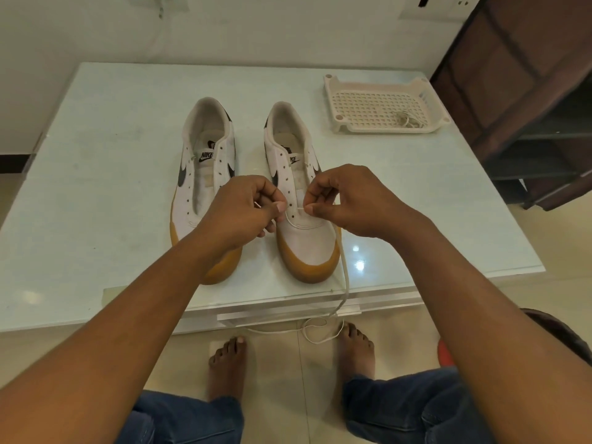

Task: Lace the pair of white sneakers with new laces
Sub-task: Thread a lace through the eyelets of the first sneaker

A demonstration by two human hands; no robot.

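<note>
Two white sneakers with tan soles stand side by side on the pale table, toes toward me. The left sneaker has bare eyelets. Over the lowest eyelets of the right sneaker both hands work a white lace. My left hand pinches one end of the lace at the shoe's left side. My right hand pinches the lace at the right side. The lace hangs off the table's front edge and loops on the floor between my bare feet.
A white perforated plastic basket stands at the back right of the table with a small coiled lace in it. A dark wooden shelf unit stands to the right. The table's glass front edge lies just before my knees.
</note>
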